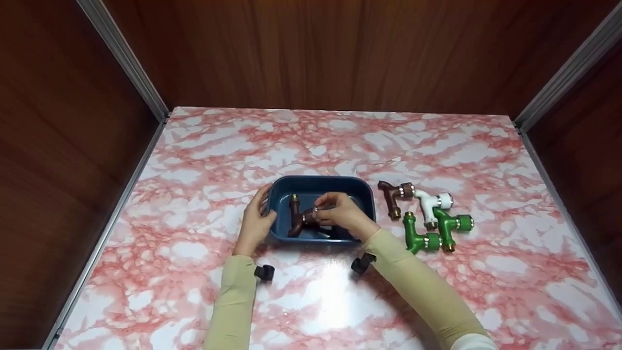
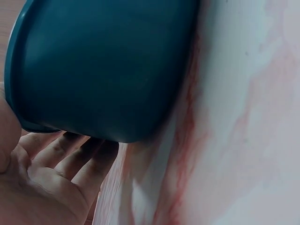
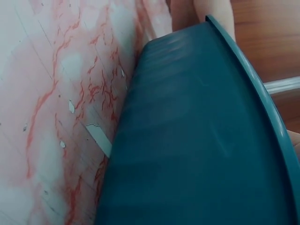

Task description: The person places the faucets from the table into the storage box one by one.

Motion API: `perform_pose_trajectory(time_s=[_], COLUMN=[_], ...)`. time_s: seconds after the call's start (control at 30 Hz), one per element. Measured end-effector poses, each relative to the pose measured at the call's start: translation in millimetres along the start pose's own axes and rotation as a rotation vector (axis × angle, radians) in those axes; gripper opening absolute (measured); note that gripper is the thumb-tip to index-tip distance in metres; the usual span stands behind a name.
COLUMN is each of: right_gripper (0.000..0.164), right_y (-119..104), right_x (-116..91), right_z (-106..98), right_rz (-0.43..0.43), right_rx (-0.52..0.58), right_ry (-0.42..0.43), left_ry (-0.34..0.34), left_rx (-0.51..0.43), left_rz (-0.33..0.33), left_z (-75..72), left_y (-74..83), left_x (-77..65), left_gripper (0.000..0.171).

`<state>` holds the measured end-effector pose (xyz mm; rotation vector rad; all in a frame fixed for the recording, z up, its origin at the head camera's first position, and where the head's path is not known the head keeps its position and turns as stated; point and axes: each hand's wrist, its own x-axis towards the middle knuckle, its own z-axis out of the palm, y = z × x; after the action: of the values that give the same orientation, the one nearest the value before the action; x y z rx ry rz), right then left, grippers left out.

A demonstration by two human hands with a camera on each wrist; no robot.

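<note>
A dark blue plastic basin (image 1: 320, 179) stands on the table in front of the person. The left hand (image 1: 255, 221) holds its left side, thumb over the rim; the left wrist view shows the fingers (image 2: 58, 150) along the outer wall. Inside the basin lies a brown water tap (image 1: 296, 216) with a brass-coloured threaded end. Reaching over the near rim, the right hand (image 1: 342, 214) pinches this tap at its knob end. Beneath that hand a small shiny thing (image 1: 324, 234) is partly hidden; its kind cannot be made out. The right wrist view mostly shows the basin's outer wall (image 3: 197, 126).
Right of the basin lie another brown tap (image 1: 391, 199), a white tap (image 1: 428, 206) and two green taps, one nearer (image 1: 413, 233) and one farther right (image 1: 449, 226). Wood-patterned panels (image 1: 330, 58) enclose the red-and-white marbled table (image 1: 194, 291) at the back and sides.
</note>
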<state>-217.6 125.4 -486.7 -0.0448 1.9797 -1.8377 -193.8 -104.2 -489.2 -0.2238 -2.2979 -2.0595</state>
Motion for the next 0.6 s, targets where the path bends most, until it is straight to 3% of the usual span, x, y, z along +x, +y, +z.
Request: perform_pose_trajectory(time_s=[0.23,0.47,0.6], right_gripper=[0.023,0.024,0.024], right_y=[0.9,4.0,3.8], right_x=[1.3,2.3,2.5], right_z=[2.5,1.6,0.8], right_rz=[0.009,0.010,-0.024], right_rx=[-0.031,-0.010,-0.074], right_ry=[-0.014,-0.018,-0.014], left_ry=[0.002,0.013,0.027], left_rx=[0.001,-0.041,-0.018], left_rz=[-0.006,0.012,0.008], left_z=[0.1,-0.2,0.2], left_y=[-2.6,-31.8,-35.6], left_x=[0.6,10.6,11.1], left_gripper=[0.063,0.065,0.065])
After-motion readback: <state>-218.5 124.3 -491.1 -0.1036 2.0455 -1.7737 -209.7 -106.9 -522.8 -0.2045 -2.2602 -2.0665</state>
